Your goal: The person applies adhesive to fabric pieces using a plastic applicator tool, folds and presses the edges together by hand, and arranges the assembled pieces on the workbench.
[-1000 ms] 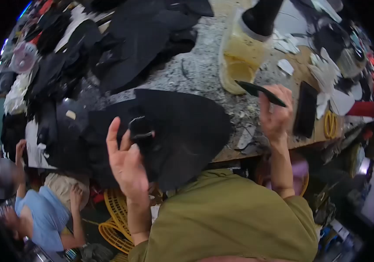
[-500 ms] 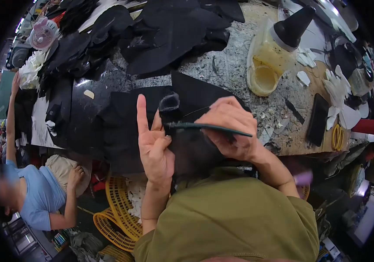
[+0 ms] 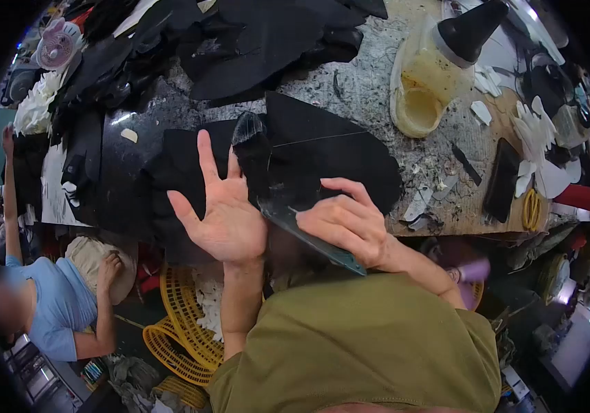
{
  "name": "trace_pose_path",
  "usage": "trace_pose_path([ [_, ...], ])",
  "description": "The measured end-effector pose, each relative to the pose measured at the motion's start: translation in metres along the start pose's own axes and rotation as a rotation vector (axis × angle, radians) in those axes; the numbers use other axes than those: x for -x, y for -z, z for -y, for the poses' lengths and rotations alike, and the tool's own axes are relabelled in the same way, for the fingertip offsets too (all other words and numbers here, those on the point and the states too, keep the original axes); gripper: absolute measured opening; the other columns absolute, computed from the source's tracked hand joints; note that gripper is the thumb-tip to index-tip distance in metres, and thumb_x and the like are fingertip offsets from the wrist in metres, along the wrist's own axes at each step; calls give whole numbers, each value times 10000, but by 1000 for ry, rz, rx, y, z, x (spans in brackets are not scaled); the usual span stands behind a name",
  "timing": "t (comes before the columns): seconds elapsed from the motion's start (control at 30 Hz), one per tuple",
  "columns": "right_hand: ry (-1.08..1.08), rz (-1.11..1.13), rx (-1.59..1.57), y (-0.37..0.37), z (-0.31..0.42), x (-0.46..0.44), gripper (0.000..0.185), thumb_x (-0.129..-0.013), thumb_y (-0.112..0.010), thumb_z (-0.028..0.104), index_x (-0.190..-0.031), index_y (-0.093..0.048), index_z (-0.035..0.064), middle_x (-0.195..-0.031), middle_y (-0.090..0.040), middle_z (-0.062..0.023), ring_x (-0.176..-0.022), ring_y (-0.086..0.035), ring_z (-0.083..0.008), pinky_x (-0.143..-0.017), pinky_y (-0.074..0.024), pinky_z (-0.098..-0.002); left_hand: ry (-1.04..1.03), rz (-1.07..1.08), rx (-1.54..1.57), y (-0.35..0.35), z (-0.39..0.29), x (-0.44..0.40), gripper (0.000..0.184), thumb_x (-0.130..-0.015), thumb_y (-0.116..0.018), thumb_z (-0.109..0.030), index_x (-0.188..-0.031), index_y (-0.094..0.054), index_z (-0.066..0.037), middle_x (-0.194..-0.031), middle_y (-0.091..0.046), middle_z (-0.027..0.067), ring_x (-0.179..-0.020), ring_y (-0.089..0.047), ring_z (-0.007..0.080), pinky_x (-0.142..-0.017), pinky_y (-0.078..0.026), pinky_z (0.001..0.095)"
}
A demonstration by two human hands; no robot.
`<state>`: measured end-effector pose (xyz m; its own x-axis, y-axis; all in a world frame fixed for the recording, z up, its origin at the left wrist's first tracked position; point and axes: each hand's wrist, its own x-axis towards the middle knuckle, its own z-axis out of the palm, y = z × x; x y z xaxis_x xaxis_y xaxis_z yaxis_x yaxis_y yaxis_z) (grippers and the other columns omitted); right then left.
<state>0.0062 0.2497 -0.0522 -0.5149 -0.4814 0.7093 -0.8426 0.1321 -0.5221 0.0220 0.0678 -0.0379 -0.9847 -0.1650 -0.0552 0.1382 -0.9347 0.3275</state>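
Observation:
My left hand (image 3: 229, 220) lies palm up with thumb and forefinger spread. A narrow black piece of material (image 3: 252, 155) with a greyish, fuzzy end lies against its farther fingers and hides some of them. My right hand (image 3: 350, 224) is closed around a flat, dark green tool (image 3: 315, 242). One end of this tool touches or nearly touches the narrow piece; whether it has bristles is unclear. A broad black cut piece (image 3: 336, 148) lies flat beyond both hands, with a thin pale thread across it.
A glue-stained plastic bottle (image 3: 422, 82) with a black cone nozzle lies at right. Past it are a dark phone-like slab (image 3: 501, 179), a yellow ring (image 3: 532, 210) and white gloves (image 3: 534, 138). Black sheets (image 3: 260, 48) pile up behind. A person in blue (image 3: 68, 303) sits at left.
My left hand has opened out from a bent-finger pose, its thumb swinging left. The right hand has come nearer my body, and the green tool now slants down to the right.

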Motion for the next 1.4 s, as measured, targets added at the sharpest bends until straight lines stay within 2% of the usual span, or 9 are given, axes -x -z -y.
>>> trace_pose_path([
  [0.37,50,21,-67,12,-20,-14,238,-732,-679,112,-957,-661,36,-895,-655,-65,-778,-635,-193,-877,-452,-432,-55,-15,-112,-11,12,-5,862,-911,-344,-674,-1534,-91,-134,-1524,-236,234,-1412,-227,376,-1158,-165,529],
  [0.5,-94,-338,87,33,-47,-26,215,-735,-699,16,-943,-649,39,-847,-659,-45,-761,-634,-228,-828,-466,-407,-21,-45,-192,-13,5,1,870,-906,-354,-672,-1539,-70,-148,-1482,-350,196,-1380,-313,325,-1143,-232,474],
  [0.6,-157,148,2,51,-38,-27,227,-732,-710,-6,-941,-630,34,-863,-651,-69,-794,-624,-257,-843,-464,-434,54,36,-226,-37,1,-6,884,-899,-341,-684,-1539,-57,-145,-1439,-417,185,-1341,-369,296,-1122,-279,431],
  [0.67,-319,-86,41,77,-53,16,160,-853,-632,-6,-1013,-619,-2,-891,-653,-81,-797,-609,-169,-892,-447,-383,44,92,-282,-78,-8,-25,880,-902,-346,-670,-1534,-96,-111,-1416,-440,191,-1324,-388,285,-1126,-271,414],
  [0.7,-741,-365,14,89,-44,36,126,-918,-591,46,-1028,-623,-6,-935,-650,-47,-826,-579,-115,-856,-448,-293,24,135,-252,-99,-12,-37,880,-916,-365,-631,-1520,-92,-53,-1459,-326,254,-1368,-304,344,-1149,-208,437],
  [0.93,-692,-816,-74,134,-44,79,148,-943,-591,110,-1001,-643,-15,-934,-655,-29,-836,-559,-91,-790,-432,-239,-75,491,-291,-202,-35,-157,825,-920,-401,-530,-1477,-153,26,-1479,-280,277,-1396,-241,368,-1166,-157,457],
  [1.13,-833,-679,-88,112,-44,75,145,-929,-625,117,-985,-642,-16,-922,-654,-28,-837,-557,-84,-776,-431,-232,-480,189,-544,-143,-83,-216,763,-912,-423,-467,-1461,-195,12,-1462,-324,240,-1373,-270,350,-1155,-183,458],
  [1.3,-818,-574,-25,113,-62,71,185,-924,-637,129,-1037,-644,-17,-951,-652,-32,-856,-555,-90,-784,-433,-238,-299,-189,-580,-21,-112,-171,701,-931,-454,-342,-1464,-165,9,-1411,-351,262,-1300,-361,404,-1119,-246,463],
  [1.4,-769,-521,-38,102,-65,69,208,-931,-625,128,-1068,-639,-28,-985,-654,-42,-880,-566,-95,-806,-439,-237,-583,-303,-1307,29,-104,-82,651,-895,-594,-227,-1432,-304,-1,-1381,-415,214,-1279,-422,298,-1066,-317,399],
])
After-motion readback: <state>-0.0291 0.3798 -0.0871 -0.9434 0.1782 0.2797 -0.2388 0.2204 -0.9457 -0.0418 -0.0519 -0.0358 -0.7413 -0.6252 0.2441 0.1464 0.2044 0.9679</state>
